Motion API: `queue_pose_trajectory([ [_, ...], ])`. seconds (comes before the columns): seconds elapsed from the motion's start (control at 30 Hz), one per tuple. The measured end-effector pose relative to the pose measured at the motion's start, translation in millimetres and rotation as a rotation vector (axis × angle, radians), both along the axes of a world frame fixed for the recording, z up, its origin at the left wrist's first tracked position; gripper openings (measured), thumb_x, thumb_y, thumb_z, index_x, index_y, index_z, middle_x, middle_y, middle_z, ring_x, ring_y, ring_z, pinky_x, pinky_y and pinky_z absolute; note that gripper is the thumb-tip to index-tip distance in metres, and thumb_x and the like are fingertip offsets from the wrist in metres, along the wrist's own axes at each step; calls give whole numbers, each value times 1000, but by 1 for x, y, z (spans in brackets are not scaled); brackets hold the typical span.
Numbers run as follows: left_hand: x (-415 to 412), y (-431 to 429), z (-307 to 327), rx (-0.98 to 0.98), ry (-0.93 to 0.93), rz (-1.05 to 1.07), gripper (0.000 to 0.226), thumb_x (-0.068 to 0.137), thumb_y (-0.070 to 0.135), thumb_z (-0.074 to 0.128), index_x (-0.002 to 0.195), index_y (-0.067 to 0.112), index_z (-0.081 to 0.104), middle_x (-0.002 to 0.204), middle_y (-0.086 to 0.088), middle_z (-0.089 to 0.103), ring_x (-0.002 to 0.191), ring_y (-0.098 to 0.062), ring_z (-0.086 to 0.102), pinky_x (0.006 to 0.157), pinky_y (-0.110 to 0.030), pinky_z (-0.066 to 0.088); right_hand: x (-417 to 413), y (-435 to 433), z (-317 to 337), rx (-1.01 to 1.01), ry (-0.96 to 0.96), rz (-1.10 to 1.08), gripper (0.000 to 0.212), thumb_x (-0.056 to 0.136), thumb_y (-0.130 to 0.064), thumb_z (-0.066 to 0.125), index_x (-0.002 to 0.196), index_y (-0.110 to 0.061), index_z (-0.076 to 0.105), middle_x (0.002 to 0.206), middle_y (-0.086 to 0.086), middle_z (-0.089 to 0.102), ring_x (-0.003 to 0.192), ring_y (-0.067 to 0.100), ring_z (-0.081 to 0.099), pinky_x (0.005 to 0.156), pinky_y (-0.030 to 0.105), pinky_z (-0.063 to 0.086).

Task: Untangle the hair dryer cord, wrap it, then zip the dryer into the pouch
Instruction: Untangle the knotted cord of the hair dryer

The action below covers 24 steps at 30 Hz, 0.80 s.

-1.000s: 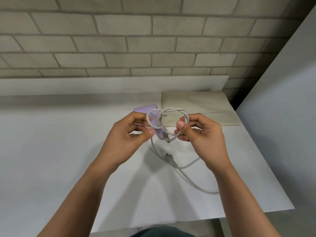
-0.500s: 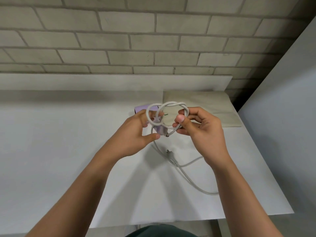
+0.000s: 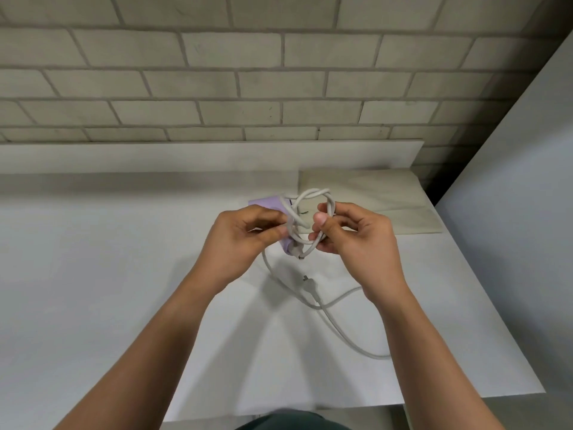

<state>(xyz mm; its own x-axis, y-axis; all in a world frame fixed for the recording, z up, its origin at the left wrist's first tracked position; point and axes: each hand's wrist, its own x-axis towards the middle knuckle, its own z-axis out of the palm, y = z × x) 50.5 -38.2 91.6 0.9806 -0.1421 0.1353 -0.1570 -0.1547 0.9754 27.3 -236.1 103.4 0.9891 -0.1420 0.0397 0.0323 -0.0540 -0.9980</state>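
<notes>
Head view: my two bare forearms reach forward over the white table (image 3: 93, 274).
Plug: it lies on the table just beneath my hands, with slack cable curving past it toward my right forearm.
Left hand (image 3: 245, 240): my thumb and curled fingers pinch the left side of the tangle.
Right hand (image 3: 356, 243): my thumb and forefinger pinch the right side of the loop, the other fingers curled behind it.
Cord (image 3: 316, 193): grey-white, held up between both hands in crossed loops that overlap at the top.
Hair dryer (image 3: 268, 202): lilac, right behind my left fingers and the loops, partly hidden by them; I cannot tell whether it rests on the table.
Pouch (image 3: 372, 197): beige, lying flat on the table beyond my right hand.
Ledge (image 3: 186, 156): pale, along the table's back edge.
Wall (image 3: 279, 88): grey brick.
</notes>
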Motion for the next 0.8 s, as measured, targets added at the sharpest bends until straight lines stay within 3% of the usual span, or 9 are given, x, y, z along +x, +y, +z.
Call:
queue_pose_trajectory([
  [0.1,-3,-6,-2,-30,14,-109,19,93,-2,69,107,7,78,105,-5,79,103,-20,74,95,-31,56,0,9,-2,-27,13,-29,6,96,-15,73,95,-18,78,80,7,78,73,20,79,74,36,66],
  [0.23,-22,-13,-2,-126,53,-203,28,89,3,66,114,11,74,112,-5,76,108,-23,72,93,-31,56,-1,13,-4,-18,20,-81,10,97,-15,72,91,-21,78,79,7,78,71,21,79,75,38,66],
  [0.33,-28,-20,-2,-112,10,-15,16,93,10,73,108,13,72,104,-4,78,97,-22,75,90,-34,59,-5,15,-2,-3,32,-92,10,96,-15,73,89,-20,78,77,8,77,69,20,78,76,42,66],
  [0.4,-26,-21,1,-111,-11,78,7,94,10,71,100,13,73,93,-4,79,87,-22,77,81,-26,59,-8,16,-2,-42,37,-80,7,96,-16,73,94,-23,76,78,0,76,70,17,78,78,42,66],
  [0.5,-24,-19,5,-43,-70,75,8,94,8,71,98,14,76,89,0,80,82,-20,77,75,-18,57,-16,14,3,-346,-137,-122,32,94,-11,71,118,-31,64,108,-14,65,97,4,70,79,23,60],
  [0.57,-23,-18,6,-19,-91,76,8,94,9,72,98,13,77,89,1,80,83,-18,77,77,-19,57,-26,10,12,-479,-283,-157,40,90,-5,68,120,-29,55,116,-9,54,104,6,60,77,14,54],
  [0.63,-23,-17,8,9,-106,72,8,94,10,72,97,15,77,88,3,80,82,-16,77,77,-21,58,-35,8,22,-492,-297,-61,32,88,-9,70,108,-28,54,108,-11,57,97,10,61,75,16,53],
  [0.73,-22,-15,6,93,-112,-14,14,97,13,69,105,19,79,93,5,80,87,-15,76,81,-26,59,-36,6,27,-520,-207,129,3,94,-28,73,97,-29,72,96,-13,66,88,11,68,73,22,54],
  [0.8,-23,-16,5,134,-96,-69,16,101,20,63,110,22,76,96,5,79,90,-18,74,82,-30,58,-37,1,30,-417,-188,96,13,100,-33,68,91,-29,78,87,-8,72,84,13,73,76,30,59],
])
